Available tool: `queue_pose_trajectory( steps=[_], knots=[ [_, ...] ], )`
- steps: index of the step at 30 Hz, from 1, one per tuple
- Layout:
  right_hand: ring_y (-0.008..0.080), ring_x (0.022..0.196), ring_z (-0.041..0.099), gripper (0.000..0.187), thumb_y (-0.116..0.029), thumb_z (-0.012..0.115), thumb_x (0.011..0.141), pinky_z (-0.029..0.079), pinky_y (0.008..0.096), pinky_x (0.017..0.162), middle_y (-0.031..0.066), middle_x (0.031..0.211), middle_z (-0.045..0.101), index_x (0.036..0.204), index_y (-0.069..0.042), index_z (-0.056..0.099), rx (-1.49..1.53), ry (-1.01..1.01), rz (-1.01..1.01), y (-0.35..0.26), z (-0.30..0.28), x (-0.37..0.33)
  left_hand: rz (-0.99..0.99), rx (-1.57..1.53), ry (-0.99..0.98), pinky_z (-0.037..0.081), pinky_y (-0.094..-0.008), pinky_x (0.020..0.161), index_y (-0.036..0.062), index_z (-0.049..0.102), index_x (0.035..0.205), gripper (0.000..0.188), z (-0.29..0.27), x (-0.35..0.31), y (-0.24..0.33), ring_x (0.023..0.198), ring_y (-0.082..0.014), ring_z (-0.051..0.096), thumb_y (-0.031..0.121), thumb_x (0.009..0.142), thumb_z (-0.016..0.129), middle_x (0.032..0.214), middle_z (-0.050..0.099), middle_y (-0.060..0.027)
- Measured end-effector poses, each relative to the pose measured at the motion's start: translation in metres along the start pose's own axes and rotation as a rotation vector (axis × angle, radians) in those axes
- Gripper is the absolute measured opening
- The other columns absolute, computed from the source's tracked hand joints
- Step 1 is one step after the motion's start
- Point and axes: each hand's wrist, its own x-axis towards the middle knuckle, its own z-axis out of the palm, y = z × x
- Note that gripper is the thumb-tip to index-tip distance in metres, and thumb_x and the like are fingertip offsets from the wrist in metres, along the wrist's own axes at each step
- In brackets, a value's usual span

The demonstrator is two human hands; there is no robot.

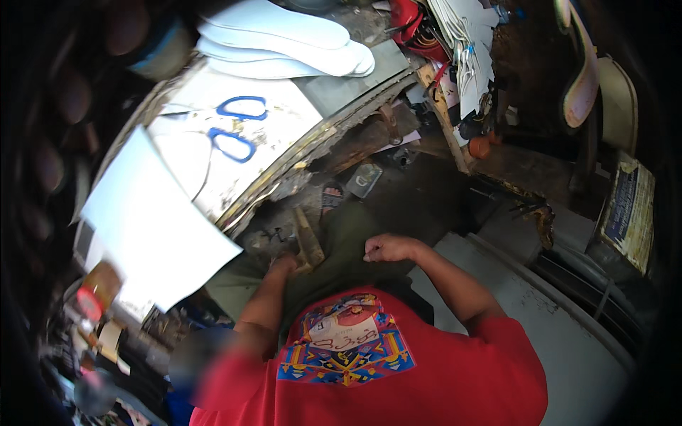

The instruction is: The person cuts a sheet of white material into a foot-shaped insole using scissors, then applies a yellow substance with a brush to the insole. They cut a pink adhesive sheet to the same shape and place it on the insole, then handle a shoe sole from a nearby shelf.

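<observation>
My right hand (387, 248) hovers over my lap in dark green trousers, its fingers curled together. Whatever it may hold is too small to make out. Low by my left thigh is my left hand (285, 263), beside the lower end of a narrow wooden piece (307, 240). Its fingers are mostly hidden, so I cannot tell if it grips that piece. On the worktable to the left, scissors with blue handles (233, 145) lie on a stained white surface (284, 106). A large white sheet (160, 220) lies at the table's near left, partly past the edge.
White insole-shaped pieces (284, 35) are stacked at the table's far end. A jar with a red lid (99, 290) is at the left. At the right stand a worn rectangular tin (625, 213) and a grey panel (526, 326). Shoe-sole shapes (579, 78) hang upper right.
</observation>
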Motion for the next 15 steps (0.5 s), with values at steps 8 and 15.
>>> queue_pose_trajectory(
  steps=[8,15],
  knots=[
    [0.0227,0.083,0.064,0.052,-0.053,0.075,0.089,0.051,0.0382,0.076,0.0112,0.088,0.068,0.099,-0.003,0.066,0.102,0.221,0.126,0.035,-0.047,0.072,0.359,-0.395,-0.032,0.048,-0.0431,0.106,0.0050,0.068,0.126,0.040,0.089,0.119,-0.043,0.120,-0.0323,0.062,0.033,0.104,0.051,0.132,0.064,-0.0201],
    [0.0240,0.073,0.060,0.056,-0.055,0.084,0.079,0.050,0.0398,0.066,0.0126,0.079,0.063,0.087,-0.006,0.059,-0.118,0.336,-0.019,-0.008,-0.063,0.112,0.676,-0.482,0.096,0.051,-0.0451,0.098,0.0021,0.068,0.125,0.039,0.033,0.122,-0.043,0.113,-0.0379,0.065,0.028,0.101,0.050,0.126,0.068,-0.0222]
  ],
)
